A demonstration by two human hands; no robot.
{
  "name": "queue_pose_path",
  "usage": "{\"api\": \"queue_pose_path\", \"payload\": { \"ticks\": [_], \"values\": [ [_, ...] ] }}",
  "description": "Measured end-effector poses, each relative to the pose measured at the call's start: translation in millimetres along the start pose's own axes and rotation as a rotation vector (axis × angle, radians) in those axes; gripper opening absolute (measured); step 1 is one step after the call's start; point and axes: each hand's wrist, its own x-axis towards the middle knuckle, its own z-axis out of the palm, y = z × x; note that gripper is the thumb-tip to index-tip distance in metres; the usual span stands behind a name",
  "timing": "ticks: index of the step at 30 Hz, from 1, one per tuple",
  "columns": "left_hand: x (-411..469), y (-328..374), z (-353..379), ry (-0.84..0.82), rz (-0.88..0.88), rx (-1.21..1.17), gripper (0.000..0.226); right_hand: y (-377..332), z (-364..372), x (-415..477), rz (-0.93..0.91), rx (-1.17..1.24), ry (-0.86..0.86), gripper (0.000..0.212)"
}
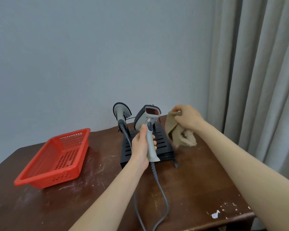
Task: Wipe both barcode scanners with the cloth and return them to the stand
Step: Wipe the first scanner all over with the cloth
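Observation:
My left hand (pixel 141 145) grips the handle of a grey barcode scanner (pixel 148 120), held upright above the black slotted stand (pixel 163 144), its red window facing me. Its grey cable (pixel 163 197) trails down toward the table's front edge. My right hand (pixel 187 118) holds a beige cloth (pixel 178 132) that hangs just right of the scanner's head, apart from it. A second grey scanner (pixel 121 112) sits on the stand at the back left, head up, with its coiled cable running down behind my left hand.
A red perforated plastic basket (pixel 57 157) lies on the left of the dark brown wooden table (pixel 198 180). A grey curtain (pixel 257 80) hangs at the right, beside the table's edge. A plain grey wall is behind.

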Motion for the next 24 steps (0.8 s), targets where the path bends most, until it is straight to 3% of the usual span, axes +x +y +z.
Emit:
{"api": "queue_pose_path", "payload": {
  "ticks": [4, 9, 16, 24],
  "values": [
    [0.3, -0.9, 0.6, 0.003, -0.005, -0.007, 0.043, -6.7, -2.2, -2.1, -0.107, 0.134, 0.166, 0.023],
    [0.1, -3.5, 3.6, -0.021, 0.018, 0.008, 0.038, -23.2, 4.3, -7.5, -0.273, 0.143, 0.174, 0.028],
    [-1.3, -7.3, 3.8, -0.024, 0.052, 0.044, 0.035, -20.5, 6.8, -7.9, -0.181, -0.162, 0.152, 0.029],
    [-1.1, -7.3, 7.0, -0.007, 0.053, 0.046, 0.036, -34.6, 6.4, -9.7, -0.221, 0.114, 0.071, 0.03]
  ]
}}
